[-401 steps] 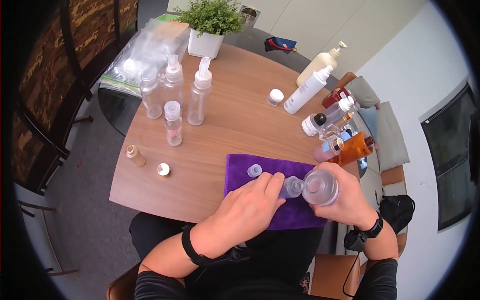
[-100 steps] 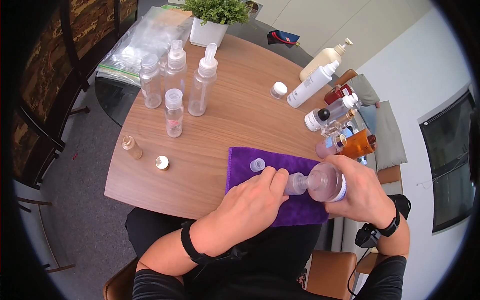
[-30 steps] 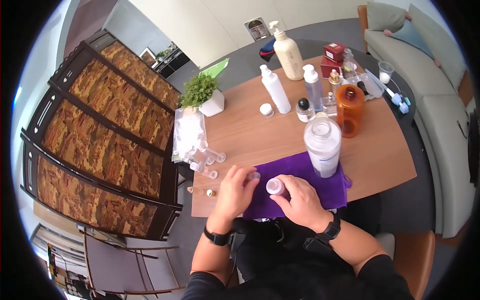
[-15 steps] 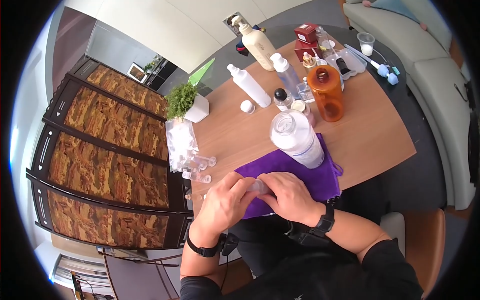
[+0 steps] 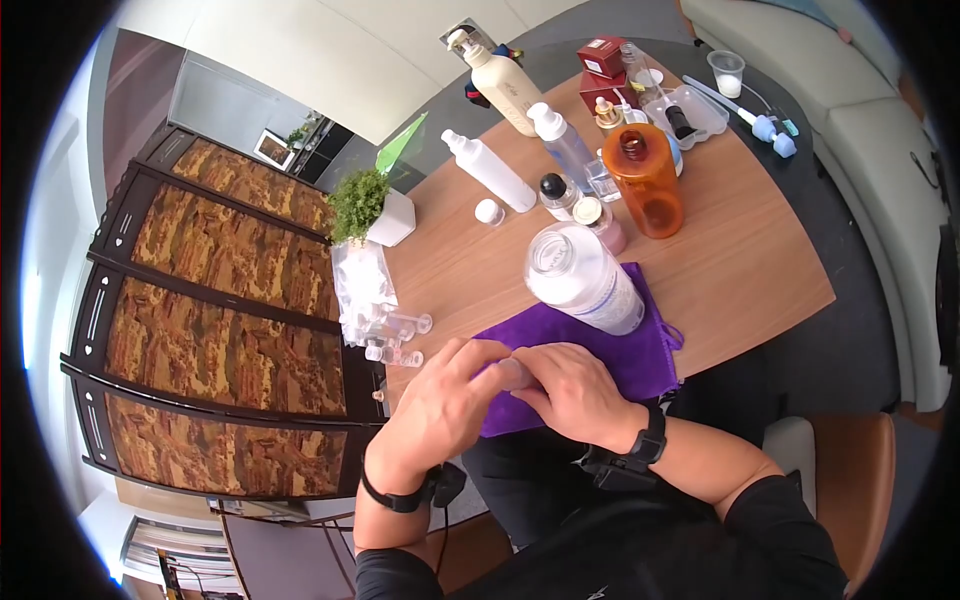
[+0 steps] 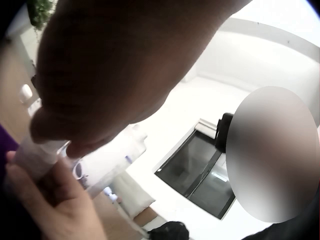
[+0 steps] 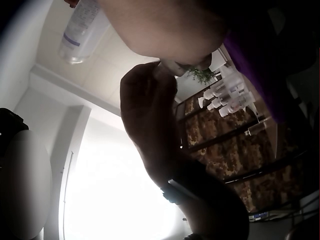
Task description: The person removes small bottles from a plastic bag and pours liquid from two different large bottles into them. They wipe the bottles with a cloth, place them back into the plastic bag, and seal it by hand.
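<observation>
Both hands meet over the left part of the purple cloth [image 5: 650, 355] in the head view. The right hand [image 5: 580, 392] grips a small translucent bottle [image 5: 513, 375], mostly hidden by fingers; its body shows in the left wrist view [image 6: 37, 157]. At the top end of that bottle, the left hand [image 5: 440, 405] pinches with thumb and fingers; its cap is hidden under them. A large clear bottle [image 5: 585, 280] with a wide, uncapped mouth stands on the cloth, just beyond the right hand.
Behind the cloth stand an amber bottle [image 5: 645, 185], a pink jar-like bottle [image 5: 603, 225], a white spray bottle [image 5: 490, 172] and a cream pump bottle [image 5: 500, 90]. Several clear empty bottles [image 5: 395, 325] and a potted plant [image 5: 385, 215] are at the left.
The large bottle, earlier tilted in the right hand over the small one, now stands on the cloth. The left hand has come from beside the small bottle onto its top. The view has turned.
</observation>
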`<action>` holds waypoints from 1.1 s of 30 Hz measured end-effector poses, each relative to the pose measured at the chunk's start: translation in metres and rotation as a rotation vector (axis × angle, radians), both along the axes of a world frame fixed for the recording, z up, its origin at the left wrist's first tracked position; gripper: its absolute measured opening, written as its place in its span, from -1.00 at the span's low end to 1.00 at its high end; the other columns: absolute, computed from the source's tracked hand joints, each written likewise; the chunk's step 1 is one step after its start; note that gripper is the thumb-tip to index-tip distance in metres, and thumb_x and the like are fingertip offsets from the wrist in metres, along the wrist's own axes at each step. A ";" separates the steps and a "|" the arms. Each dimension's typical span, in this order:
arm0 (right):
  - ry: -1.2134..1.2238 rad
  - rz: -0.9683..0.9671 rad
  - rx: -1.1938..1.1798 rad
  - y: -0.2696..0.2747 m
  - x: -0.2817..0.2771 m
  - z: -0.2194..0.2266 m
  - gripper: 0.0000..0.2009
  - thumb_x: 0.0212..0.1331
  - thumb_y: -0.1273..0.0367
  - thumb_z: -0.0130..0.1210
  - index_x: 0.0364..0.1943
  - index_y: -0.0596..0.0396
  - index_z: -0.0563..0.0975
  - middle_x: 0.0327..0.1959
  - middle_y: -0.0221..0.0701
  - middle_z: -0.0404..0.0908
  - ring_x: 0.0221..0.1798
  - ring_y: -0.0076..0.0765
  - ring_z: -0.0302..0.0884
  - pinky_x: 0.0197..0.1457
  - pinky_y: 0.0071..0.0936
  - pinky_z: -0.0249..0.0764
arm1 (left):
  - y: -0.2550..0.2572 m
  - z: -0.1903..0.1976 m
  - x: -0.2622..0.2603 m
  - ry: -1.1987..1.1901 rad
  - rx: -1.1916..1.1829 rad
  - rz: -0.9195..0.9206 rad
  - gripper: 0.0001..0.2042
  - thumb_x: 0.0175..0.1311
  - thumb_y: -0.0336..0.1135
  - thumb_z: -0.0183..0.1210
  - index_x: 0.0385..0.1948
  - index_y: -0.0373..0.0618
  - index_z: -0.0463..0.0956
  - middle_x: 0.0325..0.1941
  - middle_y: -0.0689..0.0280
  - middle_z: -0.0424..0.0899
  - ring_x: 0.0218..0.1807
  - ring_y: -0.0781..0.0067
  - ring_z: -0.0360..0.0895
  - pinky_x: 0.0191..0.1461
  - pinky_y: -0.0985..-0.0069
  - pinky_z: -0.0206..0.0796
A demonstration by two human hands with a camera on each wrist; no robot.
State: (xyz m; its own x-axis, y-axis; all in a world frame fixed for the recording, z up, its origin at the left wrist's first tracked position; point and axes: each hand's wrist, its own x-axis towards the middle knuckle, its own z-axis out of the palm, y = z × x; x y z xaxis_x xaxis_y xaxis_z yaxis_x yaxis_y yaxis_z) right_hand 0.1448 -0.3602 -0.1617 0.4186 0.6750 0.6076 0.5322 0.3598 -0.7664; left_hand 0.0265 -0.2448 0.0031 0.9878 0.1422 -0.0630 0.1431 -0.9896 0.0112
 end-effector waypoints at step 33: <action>-0.018 0.108 -0.038 -0.005 -0.002 -0.003 -0.55 0.16 0.18 0.55 -0.05 0.10 0.56 -0.20 -0.29 0.62 -0.22 -0.05 0.68 -0.10 -0.18 0.61 | 0.046 -0.015 0.068 -0.425 -0.151 0.252 -0.78 0.33 -0.59 0.33 -0.02 -0.25 0.63 -0.13 0.03 0.65 -0.18 -0.05 0.72 -0.06 0.19 0.60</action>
